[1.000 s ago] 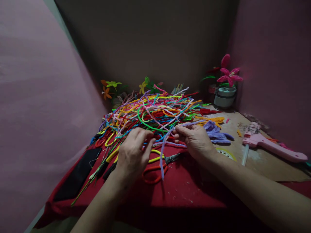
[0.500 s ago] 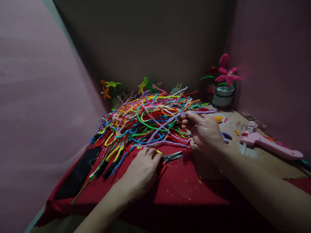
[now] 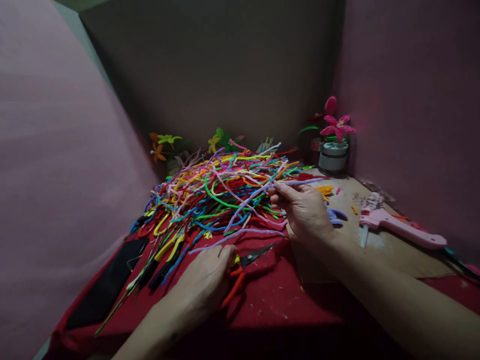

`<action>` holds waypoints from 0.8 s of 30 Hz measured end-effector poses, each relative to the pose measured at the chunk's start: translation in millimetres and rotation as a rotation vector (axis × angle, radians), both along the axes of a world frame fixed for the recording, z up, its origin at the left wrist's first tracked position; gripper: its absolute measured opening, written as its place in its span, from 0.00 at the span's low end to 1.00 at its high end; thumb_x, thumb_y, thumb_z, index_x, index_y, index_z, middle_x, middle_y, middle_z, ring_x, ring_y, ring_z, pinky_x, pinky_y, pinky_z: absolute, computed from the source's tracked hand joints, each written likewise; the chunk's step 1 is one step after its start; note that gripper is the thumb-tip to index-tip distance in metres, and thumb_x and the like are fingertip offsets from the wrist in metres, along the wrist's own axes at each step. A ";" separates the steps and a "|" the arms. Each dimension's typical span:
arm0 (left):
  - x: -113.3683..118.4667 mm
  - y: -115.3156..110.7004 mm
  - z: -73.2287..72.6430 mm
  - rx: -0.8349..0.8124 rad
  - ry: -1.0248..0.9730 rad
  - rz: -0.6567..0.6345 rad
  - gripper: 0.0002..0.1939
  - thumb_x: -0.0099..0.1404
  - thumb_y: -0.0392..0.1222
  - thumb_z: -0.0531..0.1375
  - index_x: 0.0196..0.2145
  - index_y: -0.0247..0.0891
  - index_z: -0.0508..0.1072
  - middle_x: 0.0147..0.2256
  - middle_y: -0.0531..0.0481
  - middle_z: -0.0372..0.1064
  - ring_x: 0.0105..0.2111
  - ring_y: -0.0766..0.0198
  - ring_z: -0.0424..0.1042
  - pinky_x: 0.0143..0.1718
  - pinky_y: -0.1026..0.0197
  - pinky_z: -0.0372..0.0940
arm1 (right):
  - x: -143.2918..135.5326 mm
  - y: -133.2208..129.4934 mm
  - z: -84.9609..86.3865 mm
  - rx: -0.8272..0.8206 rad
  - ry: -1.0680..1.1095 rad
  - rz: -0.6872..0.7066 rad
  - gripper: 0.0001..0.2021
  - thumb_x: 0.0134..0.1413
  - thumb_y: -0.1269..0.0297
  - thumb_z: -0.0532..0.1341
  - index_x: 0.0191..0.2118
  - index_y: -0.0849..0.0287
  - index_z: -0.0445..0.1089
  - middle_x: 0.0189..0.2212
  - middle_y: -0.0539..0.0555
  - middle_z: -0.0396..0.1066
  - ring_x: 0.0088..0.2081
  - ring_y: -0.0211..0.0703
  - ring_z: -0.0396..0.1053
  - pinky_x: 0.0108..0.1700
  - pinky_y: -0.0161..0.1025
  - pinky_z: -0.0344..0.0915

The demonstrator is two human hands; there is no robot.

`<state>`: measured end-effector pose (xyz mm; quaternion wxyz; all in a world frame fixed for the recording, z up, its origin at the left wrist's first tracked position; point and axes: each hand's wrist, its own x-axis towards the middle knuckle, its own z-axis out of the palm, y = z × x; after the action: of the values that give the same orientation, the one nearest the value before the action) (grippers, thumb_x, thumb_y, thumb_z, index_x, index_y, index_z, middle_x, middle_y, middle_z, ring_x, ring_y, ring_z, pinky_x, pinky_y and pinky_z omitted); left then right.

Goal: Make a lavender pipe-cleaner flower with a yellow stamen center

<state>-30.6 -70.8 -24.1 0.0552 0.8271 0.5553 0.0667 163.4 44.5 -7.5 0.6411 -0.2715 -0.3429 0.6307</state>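
Note:
My left hand (image 3: 210, 272) is closed round the handles of a pair of scissors (image 3: 252, 257) with red and yellow grips, low over the red cloth; the blades point right. Between thumb and fingertips, my right hand (image 3: 300, 202) pinches a lavender pipe cleaner (image 3: 245, 201), one end sticking out to the right and the other sloping down-left. A second lavender pipe cleaner (image 3: 251, 231) lies just beyond the scissors. Behind both hands rises a tangled heap of colourful pipe cleaners (image 3: 210, 187).
On cardboard (image 3: 337, 260) at the right rests a pink glue gun (image 3: 401, 227), near purple pieces (image 3: 336, 216). A black phone (image 3: 108, 282) and yellow-black pliers (image 3: 168, 257) lie left. Pink flowers (image 3: 338, 127) stand in a pot (image 3: 333, 157) at the back right.
My left hand has lifted the scissors slightly off the cloth, and their handles now show more. The right hand keeps its pinch on the pipe cleaner. The whole view has shifted a little.

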 end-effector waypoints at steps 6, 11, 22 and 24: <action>-3.8 -13.6 14.3 -0.080 -0.213 0.077 0.13 0.60 0.36 0.50 0.43 0.43 0.62 0.36 0.50 0.68 0.35 0.63 0.67 0.35 0.63 0.61 | -1.6 0.8 -6.8 0.071 -0.016 0.014 0.07 0.42 0.66 0.65 0.27 0.65 0.70 0.23 0.52 0.71 0.21 0.32 0.66 0.21 0.30 0.64; 1.7 5.8 31.7 -0.093 -0.553 0.069 0.17 0.62 0.39 0.49 0.49 0.41 0.56 0.45 0.45 0.66 0.42 0.63 0.66 0.43 0.62 0.61 | -4.3 -0.9 -9.6 0.058 -0.028 0.016 0.07 0.42 0.67 0.64 0.27 0.66 0.70 0.22 0.52 0.71 0.19 0.31 0.65 0.20 0.29 0.63; -19.3 56.8 41.2 -0.060 -0.957 0.281 0.19 0.61 0.50 0.49 0.25 0.32 0.70 0.25 0.45 0.71 0.26 0.63 0.69 0.32 0.62 0.64 | -8.3 -1.6 -15.6 0.010 -0.072 0.032 0.07 0.40 0.67 0.65 0.26 0.66 0.70 0.21 0.52 0.71 0.18 0.31 0.66 0.20 0.28 0.66; -22.8 59.6 44.8 0.026 -0.797 0.318 0.18 0.61 0.50 0.50 0.25 0.33 0.70 0.25 0.48 0.71 0.25 0.64 0.69 0.30 0.63 0.63 | -8.9 -1.5 -16.0 -0.005 -0.069 0.033 0.07 0.39 0.67 0.66 0.26 0.66 0.70 0.21 0.52 0.72 0.18 0.31 0.66 0.20 0.28 0.65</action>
<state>-53.4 -11.2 20.7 0.2440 0.6416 0.6102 0.3956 154.5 43.0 -23.5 0.6179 -0.2889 -0.3676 0.6322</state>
